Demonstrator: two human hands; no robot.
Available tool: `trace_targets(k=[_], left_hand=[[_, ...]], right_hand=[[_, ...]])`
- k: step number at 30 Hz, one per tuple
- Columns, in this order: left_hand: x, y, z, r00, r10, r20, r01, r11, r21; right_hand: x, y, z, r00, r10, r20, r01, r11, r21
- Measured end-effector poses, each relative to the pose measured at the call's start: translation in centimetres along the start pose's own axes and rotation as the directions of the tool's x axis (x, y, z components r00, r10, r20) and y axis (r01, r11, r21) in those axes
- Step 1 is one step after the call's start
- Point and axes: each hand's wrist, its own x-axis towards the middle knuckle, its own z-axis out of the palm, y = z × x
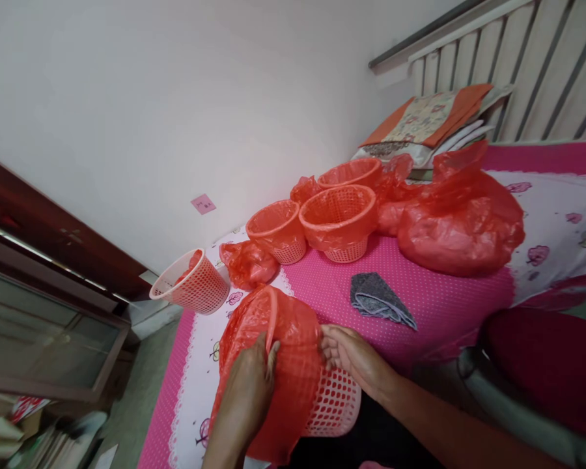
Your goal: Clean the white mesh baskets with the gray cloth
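Note:
A pink mesh waste basket (336, 405) lies tilted on its side near me, its rim facing left. A thin red plastic bag (295, 365) is drawn over the rim and folded down along the outside. My left hand (247, 384) is closed over the bag-covered rim, thumb on the outer side. On the basket's right side, my right hand (349, 352) has its fingers curled against the bag's edge, pinching the plastic. A folded grey cloth (378, 298) lies just beyond my right hand.
Bag-lined baskets (339, 218) stand against the wall, and a pale basket (200, 290) with red plastic inside leans at left. Knotted red bags (461, 228) sit at right, before stacked cushions (424, 120). A dark red stool (547, 365) stands at lower right.

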Motion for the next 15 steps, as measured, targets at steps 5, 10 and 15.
trace_targets(k=[5,10,15], left_hand=[[-0.5,0.1,0.8,0.999,0.028,0.023,-0.029,0.999,0.041],[-1.2,0.1,1.3,0.991,0.105,0.078,-0.113,0.987,0.111],[-1.7,-0.8,1.1,0.959,0.241,0.146,-0.26,0.958,0.123]], right_hand=[[1.7,-0.2,-0.5,0.994,-0.063,-0.085,0.061,0.998,-0.035],[3.3,-0.2,-3.6,0.936,-0.204,-0.288,0.17,0.976,-0.138],[2.6,-4.2,-4.8,0.766,-0.593,-0.247,0.422,0.755,-0.503]])
